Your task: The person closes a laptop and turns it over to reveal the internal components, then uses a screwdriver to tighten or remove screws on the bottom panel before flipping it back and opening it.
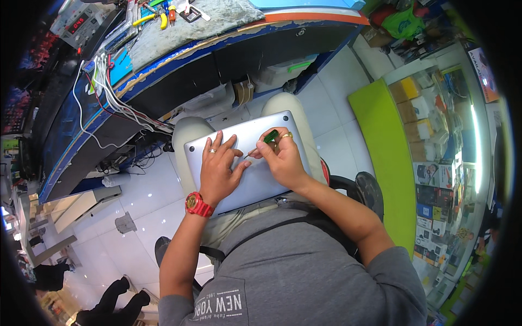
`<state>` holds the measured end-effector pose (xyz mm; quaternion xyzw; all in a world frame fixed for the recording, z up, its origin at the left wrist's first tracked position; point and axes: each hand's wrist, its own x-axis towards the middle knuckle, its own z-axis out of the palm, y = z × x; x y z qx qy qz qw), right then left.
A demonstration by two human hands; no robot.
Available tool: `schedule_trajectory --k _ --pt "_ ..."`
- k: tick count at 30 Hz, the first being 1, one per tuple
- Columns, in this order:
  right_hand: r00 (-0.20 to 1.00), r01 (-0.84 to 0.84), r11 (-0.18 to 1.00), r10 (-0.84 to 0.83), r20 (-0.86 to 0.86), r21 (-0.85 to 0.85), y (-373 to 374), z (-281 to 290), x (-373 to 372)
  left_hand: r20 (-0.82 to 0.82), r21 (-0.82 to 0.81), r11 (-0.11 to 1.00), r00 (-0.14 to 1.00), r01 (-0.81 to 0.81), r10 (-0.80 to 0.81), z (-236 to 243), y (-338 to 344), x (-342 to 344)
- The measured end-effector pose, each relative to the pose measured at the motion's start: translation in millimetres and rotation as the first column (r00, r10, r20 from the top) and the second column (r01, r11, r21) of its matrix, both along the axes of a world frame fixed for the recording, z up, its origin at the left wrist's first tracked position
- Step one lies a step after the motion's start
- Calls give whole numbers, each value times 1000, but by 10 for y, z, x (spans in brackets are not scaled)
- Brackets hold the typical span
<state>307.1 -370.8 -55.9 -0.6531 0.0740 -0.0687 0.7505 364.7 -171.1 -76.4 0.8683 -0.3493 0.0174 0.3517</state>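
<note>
White tiled floor (147, 195), blue-edged workbench (179, 60), silver laptop (244, 141) on lap

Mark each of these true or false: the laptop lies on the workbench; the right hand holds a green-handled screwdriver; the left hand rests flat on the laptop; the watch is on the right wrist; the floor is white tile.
1. The silver laptop lies on the workbench. False: it rests on the person's lap, apart from the bench.
2. The right hand holds a green-handled screwdriver. True.
3. The left hand rests flat on the laptop. True.
4. The red watch is on the right wrist. False: it is on the left wrist.
5. The floor is white tile. True.
</note>
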Motion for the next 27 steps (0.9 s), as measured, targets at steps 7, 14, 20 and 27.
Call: schedule_trajectory --k 7,14,20,27 --pt "1000 -19 999 19 17 -42 46 -23 26 -36 -41 999 999 -15 13 21 2 19" --pt "1000 -15 999 15 14 -43 50 -35 57 -33 -48 998 999 -27 25 -10 5 33" --pt "1000 -2 1000 2 22 -4 50 -48 97 -49 -51 998 998 -45 42 -26 -19 56" --pt "1000 -4 999 4 9 -32 21 -40 88 -107 -84 994 992 -70 61 -30 -20 54"
